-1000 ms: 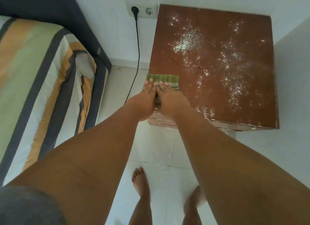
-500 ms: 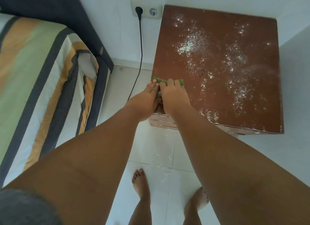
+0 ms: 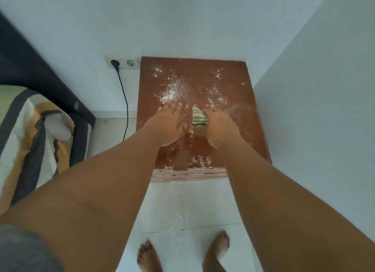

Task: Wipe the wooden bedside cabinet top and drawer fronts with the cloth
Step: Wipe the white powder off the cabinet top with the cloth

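The wooden bedside cabinet (image 3: 229, 79) stands in the wall corner, its reddish-brown top dusted with white powder (image 3: 174, 91). My right hand (image 3: 220, 127) lies over a green striped cloth (image 3: 197, 118) near the middle of the top; part of the cloth sticks out to the left of the hand, the rest is hidden beneath it. My left hand (image 3: 168, 125) rests flat on the top beside it, fingers straight and pointing away from me, a small gap apart from the cloth. Only the upper edge of the drawer fronts (image 3: 188, 175) shows.
A bed with a striped cover (image 3: 30, 137) and dark headboard (image 3: 36, 73) stands to the left. A black cable (image 3: 124, 101) hangs from a wall socket (image 3: 121, 62) left of the cabinet. A white wall (image 3: 314, 129) borders the cabinet's right side. My bare feet (image 3: 182, 253) stand on powder-speckled white tiles.
Both hands left the cabinet's front left corner and moved toward the middle of the top. They separated: the right took the cloth along, the left now lies flat alone. The view tilted upward.
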